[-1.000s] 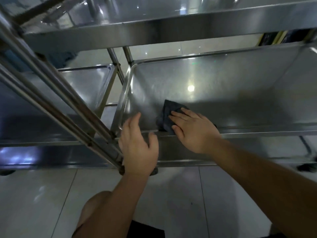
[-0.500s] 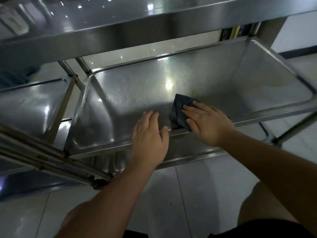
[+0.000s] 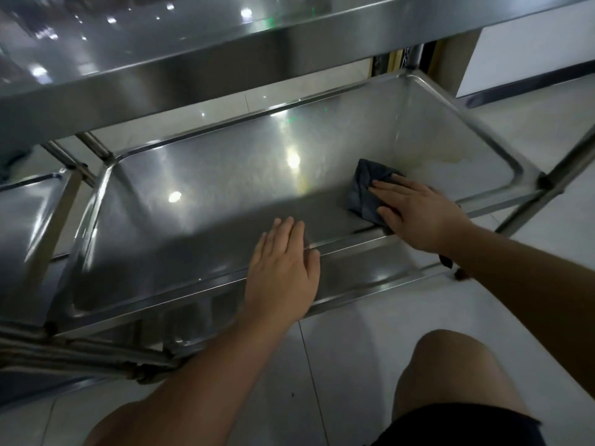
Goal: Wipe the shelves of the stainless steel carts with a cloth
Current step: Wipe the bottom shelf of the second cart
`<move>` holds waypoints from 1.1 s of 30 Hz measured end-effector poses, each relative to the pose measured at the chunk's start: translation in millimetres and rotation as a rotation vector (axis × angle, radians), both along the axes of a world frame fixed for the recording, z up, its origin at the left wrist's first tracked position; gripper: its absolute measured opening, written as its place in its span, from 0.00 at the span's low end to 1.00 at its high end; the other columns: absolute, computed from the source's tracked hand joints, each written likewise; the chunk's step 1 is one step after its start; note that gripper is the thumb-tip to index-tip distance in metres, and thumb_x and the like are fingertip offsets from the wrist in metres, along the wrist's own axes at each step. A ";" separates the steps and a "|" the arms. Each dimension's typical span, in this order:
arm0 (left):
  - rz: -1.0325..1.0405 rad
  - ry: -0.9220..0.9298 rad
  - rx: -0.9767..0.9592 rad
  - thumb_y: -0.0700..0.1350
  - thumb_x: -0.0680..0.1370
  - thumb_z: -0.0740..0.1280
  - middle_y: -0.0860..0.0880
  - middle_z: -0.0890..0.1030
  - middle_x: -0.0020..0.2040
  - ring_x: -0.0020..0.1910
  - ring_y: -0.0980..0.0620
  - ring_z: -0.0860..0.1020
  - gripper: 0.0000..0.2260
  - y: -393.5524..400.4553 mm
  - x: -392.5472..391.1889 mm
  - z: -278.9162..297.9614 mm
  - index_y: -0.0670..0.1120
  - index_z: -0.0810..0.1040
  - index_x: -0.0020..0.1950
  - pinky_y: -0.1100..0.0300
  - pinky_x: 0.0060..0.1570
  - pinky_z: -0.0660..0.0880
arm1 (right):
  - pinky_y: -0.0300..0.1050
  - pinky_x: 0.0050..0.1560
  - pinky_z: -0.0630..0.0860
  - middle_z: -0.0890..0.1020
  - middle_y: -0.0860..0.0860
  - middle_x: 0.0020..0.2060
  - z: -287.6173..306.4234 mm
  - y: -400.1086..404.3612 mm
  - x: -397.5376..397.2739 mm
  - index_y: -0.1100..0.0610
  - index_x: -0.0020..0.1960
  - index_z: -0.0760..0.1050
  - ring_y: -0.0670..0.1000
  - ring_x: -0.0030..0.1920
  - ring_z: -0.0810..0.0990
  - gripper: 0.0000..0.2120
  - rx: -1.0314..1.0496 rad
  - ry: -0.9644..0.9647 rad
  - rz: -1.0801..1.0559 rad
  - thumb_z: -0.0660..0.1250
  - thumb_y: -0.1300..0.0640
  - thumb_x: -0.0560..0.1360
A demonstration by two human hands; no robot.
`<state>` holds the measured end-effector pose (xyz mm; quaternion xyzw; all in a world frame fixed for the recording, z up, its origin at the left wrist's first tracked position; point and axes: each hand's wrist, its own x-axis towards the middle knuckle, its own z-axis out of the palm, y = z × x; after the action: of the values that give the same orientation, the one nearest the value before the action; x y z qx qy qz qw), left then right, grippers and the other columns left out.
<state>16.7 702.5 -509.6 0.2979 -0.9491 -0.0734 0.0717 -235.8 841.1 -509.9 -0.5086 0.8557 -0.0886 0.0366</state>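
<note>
Since the earlier frame, the right hand [image 3: 421, 214] has slid the cloth [image 3: 370, 191] rightward along the middle shelf [image 3: 225, 188], away from the left hand [image 3: 283, 272] and toward the far right end. Its fingers [image 3: 386, 188] lie straight and slightly spread, pressing the dark folded cloth flat against the steel near the front rim. The left hand rests over that front rim, its fingers straight and close together, holding nothing and seemingly steadying the cart.

Wiping of this middle shelf looks to be under way, with the stroke working from the centre to the right. A pale smear [image 3: 431, 156] shows just beyond the cloth, near the right back corner. The next move probably calls for pushing the cloth forward and right over that patch and into the corner, keeping the palm flat so that the cloth does not bunch. Above hangs the top shelf [image 3: 193, 75], and another cart's shelf [image 3: 25, 214] stands at the left.
</note>
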 end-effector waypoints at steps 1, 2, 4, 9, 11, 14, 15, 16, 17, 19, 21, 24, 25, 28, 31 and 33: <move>-0.018 -0.010 -0.018 0.57 0.88 0.52 0.48 0.58 0.86 0.86 0.49 0.51 0.28 3.6 -4.8 0.1 0.46 0.59 0.86 0.51 0.84 0.46 | 0.52 0.79 0.56 0.65 0.42 0.80 -0.6 6.0 -8.1 0.45 0.82 0.62 0.49 0.82 0.57 0.29 0.004 0.000 -0.019 0.48 0.40 0.83; -0.035 -0.012 -0.031 0.57 0.87 0.52 0.48 0.57 0.87 0.86 0.50 0.51 0.29 7.2 -9.9 0.2 0.47 0.58 0.86 0.51 0.84 0.46 | 0.53 0.79 0.56 0.65 0.42 0.80 -0.8 12.4 -17.8 0.45 0.82 0.61 0.49 0.82 0.57 0.29 0.010 0.001 -0.041 0.47 0.39 0.83; -0.074 -0.030 -0.045 0.58 0.87 0.51 0.49 0.56 0.87 0.86 0.50 0.50 0.29 15.1 -19.9 -1.3 0.48 0.57 0.87 0.52 0.84 0.46 | 0.55 0.80 0.56 0.63 0.41 0.81 0.1 27.5 -39.5 0.44 0.82 0.59 0.49 0.82 0.56 0.30 0.030 -0.003 -0.101 0.45 0.38 0.83; -0.101 -0.089 -0.056 0.62 0.86 0.45 0.50 0.51 0.88 0.86 0.51 0.47 0.32 28.2 -45.2 -11.0 0.50 0.52 0.88 0.52 0.84 0.43 | 0.56 0.82 0.52 0.59 0.46 0.83 -2.2 64.8 -94.1 0.47 0.83 0.58 0.53 0.83 0.54 0.29 0.077 0.010 -0.255 0.45 0.40 0.84; -0.083 -0.106 -0.066 0.64 0.84 0.42 0.50 0.50 0.88 0.86 0.50 0.46 0.34 29.1 -51.2 -13.7 0.49 0.51 0.88 0.50 0.84 0.44 | 0.59 0.82 0.51 0.57 0.49 0.83 -2.2 74.0 -114.5 0.49 0.83 0.58 0.56 0.83 0.53 0.28 0.102 0.006 -0.352 0.46 0.43 0.86; -0.079 -0.134 -0.100 0.66 0.83 0.39 0.49 0.49 0.88 0.86 0.49 0.46 0.36 29.1 -52.6 -17.8 0.49 0.49 0.88 0.50 0.84 0.44 | 0.63 0.81 0.50 0.55 0.50 0.83 -0.7 69.9 -131.8 0.51 0.81 0.60 0.59 0.83 0.50 0.26 0.114 -0.012 -0.503 0.46 0.47 0.85; -0.077 -0.138 -0.107 0.66 0.83 0.39 0.49 0.49 0.88 0.86 0.49 0.46 0.37 28.9 -52.9 -18.3 0.49 0.49 0.88 0.50 0.84 0.44 | 0.63 0.80 0.49 0.55 0.49 0.84 -1.0 64.5 -132.5 0.51 0.81 0.59 0.59 0.83 0.49 0.26 0.089 -0.032 -0.555 0.46 0.47 0.85; -0.072 -0.142 -0.111 0.66 0.83 0.39 0.49 0.49 0.88 0.86 0.49 0.46 0.37 29.1 -53.8 -18.2 0.48 0.49 0.88 0.51 0.84 0.44 | 0.63 0.80 0.49 0.55 0.50 0.84 -1.6 57.9 -131.0 0.50 0.82 0.59 0.59 0.83 0.49 0.26 0.060 -0.049 -0.604 0.46 0.47 0.85; -0.068 -0.145 -0.114 0.67 0.83 0.39 0.49 0.49 0.88 0.86 0.49 0.46 0.37 29.7 -54.6 -17.9 0.48 0.49 0.88 0.51 0.84 0.44 | 0.62 0.80 0.50 0.57 0.51 0.83 -1.1 51.2 -127.1 0.51 0.82 0.59 0.59 0.83 0.51 0.27 0.041 -0.059 -0.628 0.46 0.47 0.84; -0.065 -0.154 -0.118 0.68 0.83 0.39 0.49 0.48 0.88 0.86 0.49 0.45 0.38 30.7 -55.6 -17.3 0.48 0.48 0.88 0.51 0.84 0.43 | 0.62 0.79 0.56 0.64 0.55 0.80 3.1 39.4 -110.4 0.54 0.78 0.65 0.61 0.80 0.59 0.27 0.016 -0.034 -0.540 0.45 0.46 0.83; -0.065 -0.165 -0.122 0.68 0.83 0.40 0.49 0.46 0.88 0.86 0.50 0.44 0.38 31.0 -54.5 -17.1 0.48 0.46 0.88 0.51 0.84 0.43 | 0.60 0.76 0.62 0.73 0.59 0.74 3.5 29.8 -82.9 0.57 0.73 0.72 0.62 0.75 0.68 0.26 -0.071 -0.017 -0.285 0.48 0.47 0.84; -0.070 -0.177 -0.128 0.69 0.83 0.40 0.50 0.46 0.88 0.86 0.50 0.44 0.38 31.5 -51.8 -16.9 0.48 0.46 0.88 0.51 0.84 0.43 | 0.53 0.79 0.60 0.71 0.48 0.77 -2.9 23.9 -45.0 0.52 0.78 0.70 0.55 0.79 0.65 0.25 -0.074 -0.022 0.134 0.52 0.44 0.85; -0.072 -0.176 -0.127 0.69 0.83 0.40 0.50 0.46 0.87 0.86 0.51 0.43 0.38 31.7 -51.3 -16.9 0.48 0.46 0.88 0.51 0.84 0.43 | 0.48 0.80 0.57 0.70 0.44 0.77 -2.4 24.2 -46.3 0.49 0.78 0.69 0.52 0.80 0.62 0.26 -0.047 -0.027 0.213 0.50 0.42 0.84; -0.071 -0.169 -0.117 0.69 0.84 0.43 0.50 0.48 0.87 0.86 0.51 0.45 0.38 31.1 -50.6 -17.2 0.49 0.48 0.88 0.51 0.84 0.45 | 0.45 0.77 0.54 0.72 0.49 0.76 1.1 26.1 -93.6 0.52 0.77 0.71 0.55 0.78 0.65 0.24 -0.092 -0.043 0.114 0.53 0.46 0.85; -0.071 -0.148 -0.125 0.68 0.84 0.45 0.50 0.52 0.87 0.86 0.50 0.48 0.37 31.0 -49.9 -19.2 0.48 0.52 0.88 0.49 0.84 0.49 | 0.61 0.78 0.59 0.71 0.55 0.76 3.3 33.4 -159.5 0.49 0.75 0.70 0.59 0.77 0.65 0.20 -0.124 0.023 -0.259 0.52 0.47 0.86; -0.076 -0.125 -0.123 0.68 0.85 0.47 0.48 0.55 0.87 0.86 0.49 0.51 0.36 30.5 -49.8 -20.6 0.47 0.56 0.87 0.47 0.84 0.53 | 0.64 0.78 0.57 0.66 0.53 0.79 3.5 27.9 -181.4 0.47 0.76 0.67 0.59 0.80 0.60 0.23 -0.099 0.019 -0.421 0.49 0.42 0.85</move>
<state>-33.2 732.9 -530.2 0.2608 -0.9650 0.0011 0.0275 -417.2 869.0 -506.4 -0.3205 0.9380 -0.1314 -0.0159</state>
